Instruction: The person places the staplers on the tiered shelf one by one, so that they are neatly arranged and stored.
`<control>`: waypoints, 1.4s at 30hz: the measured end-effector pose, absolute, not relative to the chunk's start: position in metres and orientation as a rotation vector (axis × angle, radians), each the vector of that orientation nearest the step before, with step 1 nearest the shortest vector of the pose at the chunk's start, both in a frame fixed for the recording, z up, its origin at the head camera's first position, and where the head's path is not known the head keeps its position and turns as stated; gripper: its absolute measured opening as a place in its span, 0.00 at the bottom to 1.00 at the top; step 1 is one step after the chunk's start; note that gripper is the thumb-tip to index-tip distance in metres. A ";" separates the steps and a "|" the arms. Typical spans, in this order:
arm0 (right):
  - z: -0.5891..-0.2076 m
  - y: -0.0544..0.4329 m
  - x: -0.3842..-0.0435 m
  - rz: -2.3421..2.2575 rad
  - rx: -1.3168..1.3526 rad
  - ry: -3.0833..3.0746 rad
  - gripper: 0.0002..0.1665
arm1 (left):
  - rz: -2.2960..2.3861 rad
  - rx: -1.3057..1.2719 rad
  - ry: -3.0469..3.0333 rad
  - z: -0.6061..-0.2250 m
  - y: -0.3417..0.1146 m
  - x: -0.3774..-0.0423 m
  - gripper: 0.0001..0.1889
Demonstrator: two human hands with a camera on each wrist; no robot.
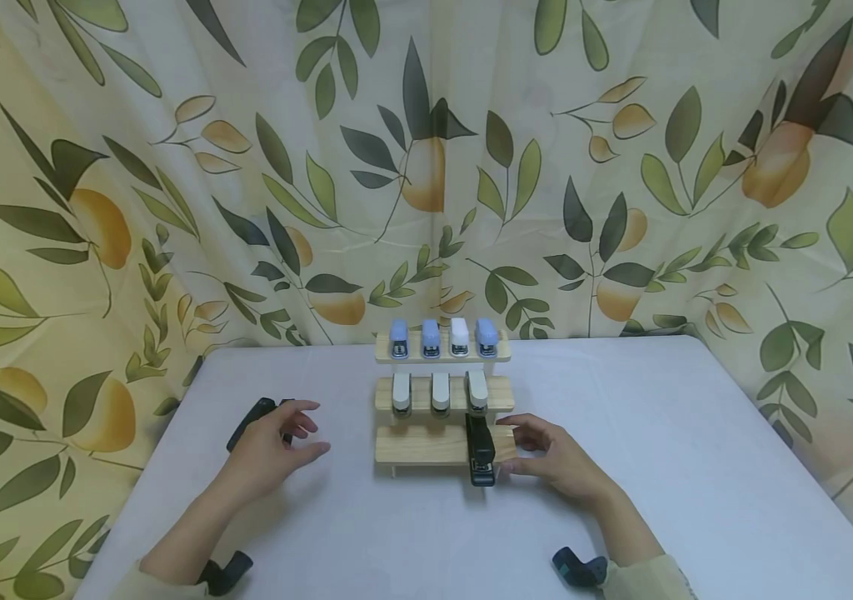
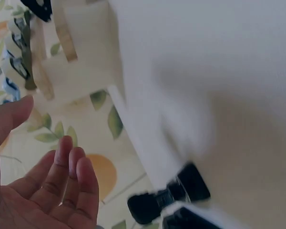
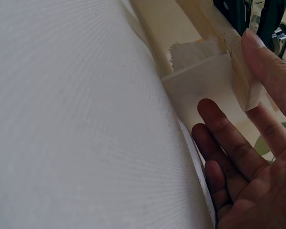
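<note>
A wooden three-step display rack [image 1: 422, 444] stands at the table's middle. At the right end of its lowest step sits a black stapler [image 1: 481, 450], its front jutting past the edge. My right hand [image 1: 557, 458] is at that end, thumb and index finger either side of the board [image 3: 250, 90], the other fingers loosely extended; whether they touch it I cannot tell. My left hand [image 1: 265, 450] hovers on the left, palm up in its wrist view, fingers spread and holding nothing. Black objects that look like staplers [image 1: 250, 422] lie behind it, partly hidden.
Three pale staplers [image 1: 440, 393] stand on the middle step. Several small blue and white staplers [image 1: 430, 339] line the top step. A leaf-and-fruit patterned curtain [image 1: 426, 167] hangs behind the white table [image 1: 696, 467]. Black devices [image 1: 580, 569] sit at both wrists.
</note>
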State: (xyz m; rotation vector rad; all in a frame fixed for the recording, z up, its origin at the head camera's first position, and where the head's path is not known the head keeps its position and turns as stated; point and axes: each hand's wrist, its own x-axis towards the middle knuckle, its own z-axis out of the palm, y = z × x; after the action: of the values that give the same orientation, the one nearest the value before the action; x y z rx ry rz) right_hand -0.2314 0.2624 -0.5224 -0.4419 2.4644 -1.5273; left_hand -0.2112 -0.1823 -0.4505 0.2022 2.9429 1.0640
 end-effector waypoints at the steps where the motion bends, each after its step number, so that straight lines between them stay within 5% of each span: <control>1: -0.522 0.262 -0.231 -1.529 -0.443 2.462 0.39 | 1.058 0.207 2.949 -0.450 -0.186 -0.213 0.32; 42: -0.521 0.263 -0.231 -1.550 -0.448 2.440 0.38 | 0.601 0.437 2.843 -0.467 -0.257 -0.275 0.56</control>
State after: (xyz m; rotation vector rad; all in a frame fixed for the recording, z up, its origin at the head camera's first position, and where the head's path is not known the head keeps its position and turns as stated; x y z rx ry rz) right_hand -0.2315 0.2630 -0.5214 -0.4479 2.4403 -1.5500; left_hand -0.2755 -0.2568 -0.4670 0.4366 2.8428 0.6006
